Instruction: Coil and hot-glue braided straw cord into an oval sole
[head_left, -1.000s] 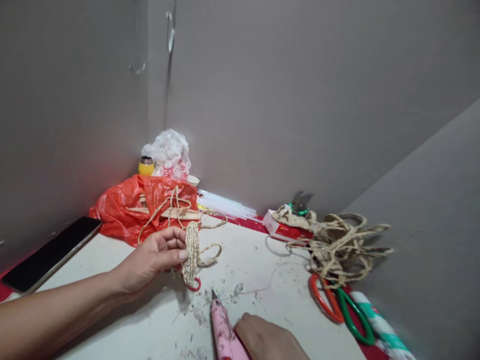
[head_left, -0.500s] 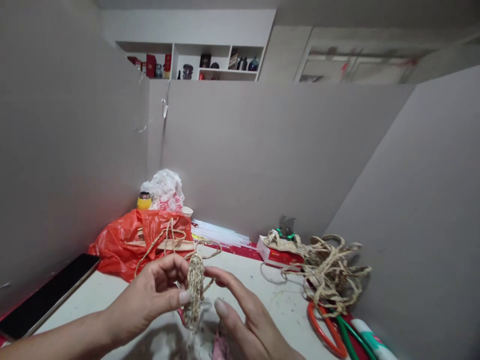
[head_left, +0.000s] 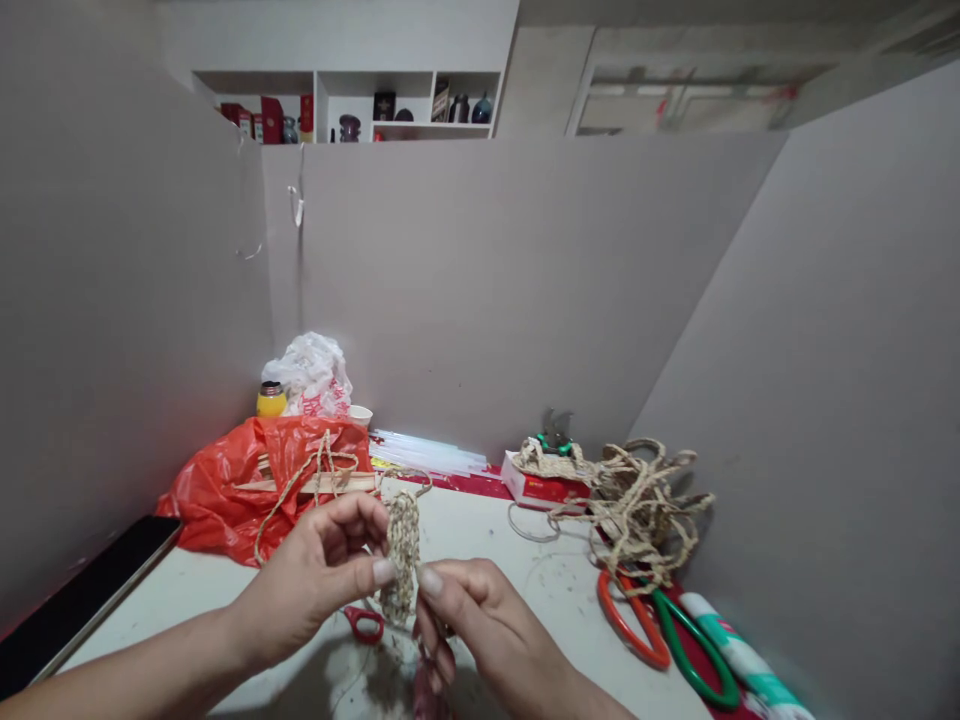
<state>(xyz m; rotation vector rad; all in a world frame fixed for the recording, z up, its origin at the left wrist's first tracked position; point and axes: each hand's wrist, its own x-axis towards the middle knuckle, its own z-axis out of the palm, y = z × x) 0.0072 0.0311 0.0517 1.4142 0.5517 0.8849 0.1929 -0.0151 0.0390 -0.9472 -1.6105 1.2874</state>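
A narrow woven piece of braided straw cord (head_left: 401, 560) stands upright above the table. My left hand (head_left: 311, 570) grips its left edge between thumb and fingers. My right hand (head_left: 480, 620) is closed in a pinch at the piece's lower right edge; what lies between its fingertips is hidden. A loop of straw cord (head_left: 409, 475) shows just behind the top of the piece. Under the hands lie small scissors with red handles (head_left: 365, 625), partly covered. A blurred pink object (head_left: 427, 692) is near the bottom edge, below my right hand.
At left are a black phone (head_left: 82, 610) and a red plastic bag (head_left: 217, 500) with wooden strips and cord. Clear sticks (head_left: 427, 455) lie behind. Rightward are a red-white box (head_left: 544, 490), tangled straw cord (head_left: 645, 510), orange (head_left: 630, 625) and green handles (head_left: 697, 655). Grey partitions surround the table.
My right hand's fingers, stretched out before, have closed into a pinch by the woven piece. The piece has turned and shows a wider face. The red scissor handle shows more. The camera view has shifted.
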